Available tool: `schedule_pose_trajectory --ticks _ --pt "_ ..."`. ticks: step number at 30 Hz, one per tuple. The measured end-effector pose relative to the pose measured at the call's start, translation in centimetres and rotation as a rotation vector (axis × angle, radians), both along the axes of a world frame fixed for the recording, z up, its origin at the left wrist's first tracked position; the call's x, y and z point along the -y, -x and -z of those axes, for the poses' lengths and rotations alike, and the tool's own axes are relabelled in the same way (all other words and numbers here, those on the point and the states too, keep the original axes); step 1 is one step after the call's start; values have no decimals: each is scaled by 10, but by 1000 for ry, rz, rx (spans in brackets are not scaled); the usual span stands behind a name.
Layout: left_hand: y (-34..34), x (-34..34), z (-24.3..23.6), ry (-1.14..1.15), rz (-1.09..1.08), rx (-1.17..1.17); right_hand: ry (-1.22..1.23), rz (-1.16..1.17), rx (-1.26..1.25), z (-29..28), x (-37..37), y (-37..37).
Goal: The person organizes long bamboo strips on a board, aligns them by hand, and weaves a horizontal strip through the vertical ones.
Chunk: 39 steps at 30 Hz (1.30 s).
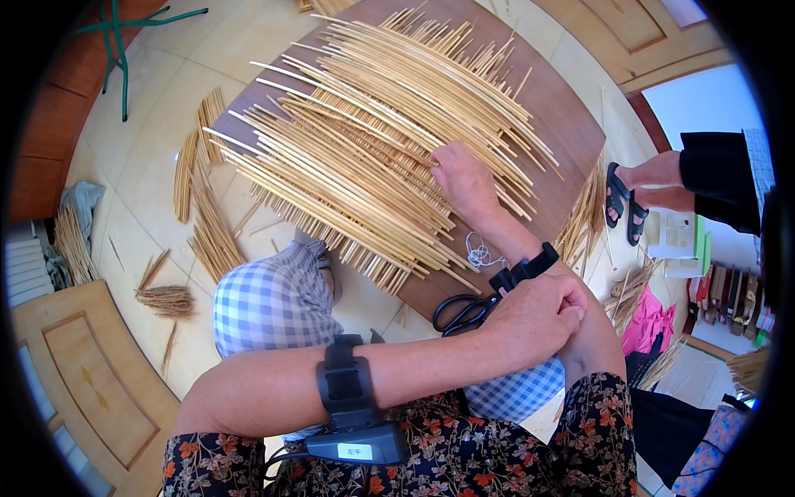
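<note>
A mat of crossed straw-coloured stalks (331, 174) lies over a brown tabletop (571, 116), with loose ends sticking out all round. My right hand (464, 178) reaches onto the middle of it, fingers pinched at the tip of a stalk lying along the gap between the two bands. My left hand (551, 311) is crossed over my right forearm, its fingers curled closed; whatever they may hold is hidden. Under my right wrist, white string (482, 253) lies in a loose tangle at the table's near edge. Black-handled scissors (464, 315) rest beside it, partly covered by my left arm.
Bundles of stalks (211, 224) and a brush-like tied bunch (166, 301) lie on the tiled floor at left. Another person's sandalled feet (625, 203) stand at right, near clear plastic bins (675, 240) and a pink bag (648, 319). A green metal stand (118, 58) is at upper left.
</note>
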<state>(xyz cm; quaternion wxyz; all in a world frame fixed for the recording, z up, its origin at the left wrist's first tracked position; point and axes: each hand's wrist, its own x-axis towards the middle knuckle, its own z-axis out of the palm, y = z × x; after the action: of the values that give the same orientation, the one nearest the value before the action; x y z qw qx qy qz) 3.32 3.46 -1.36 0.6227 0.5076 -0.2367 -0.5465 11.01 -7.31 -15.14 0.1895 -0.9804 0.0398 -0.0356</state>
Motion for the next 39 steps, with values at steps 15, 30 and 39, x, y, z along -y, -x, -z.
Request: schedule_pose_trajectory --ticks 15,30,39 --pt "-4 -5 -3 -10 -3 28 42 90 -38 9 -4 -10" --pt "-2 -3 -3 11 -14 39 459 -206 227 18 -3 -25" --pt "-4 -6 -1 24 -10 -2 332 -225 67 33 5 -24"
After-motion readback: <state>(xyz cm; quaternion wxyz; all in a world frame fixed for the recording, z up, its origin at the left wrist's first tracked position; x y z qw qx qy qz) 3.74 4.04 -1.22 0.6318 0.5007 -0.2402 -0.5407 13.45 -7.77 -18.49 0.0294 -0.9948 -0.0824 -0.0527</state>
